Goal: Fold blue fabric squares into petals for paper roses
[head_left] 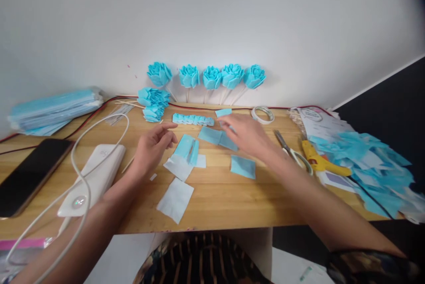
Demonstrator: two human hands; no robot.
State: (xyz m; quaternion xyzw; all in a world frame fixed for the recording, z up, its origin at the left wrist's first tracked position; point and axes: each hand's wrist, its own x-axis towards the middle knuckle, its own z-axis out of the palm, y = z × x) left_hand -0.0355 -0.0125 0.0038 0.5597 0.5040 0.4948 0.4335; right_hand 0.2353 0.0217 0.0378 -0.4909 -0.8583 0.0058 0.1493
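Note:
My left hand [153, 144] hovers over the wooden table [219, 200], fingers loosely curled and apart, holding nothing, just left of a folded blue piece [186, 147]. My right hand [245, 133] is blurred by motion and reaches over a flat blue piece [214, 136]; its fingertips lie near that piece, and whether it grips anything is unclear. A blue square [243, 166] and a white square [175, 199] lie nearer me. A pleated blue strip [193, 119] lies further back.
Several blue paper roses [212, 76] on sticks lean against the wall. A stack of face masks [53, 110], a phone [28, 173] and a white power bank [94, 177] with a cable sit left. Tape roll [262, 114], scissors [292, 151], a yellow glue gun [320, 162] and blue scraps [372, 164] lie right.

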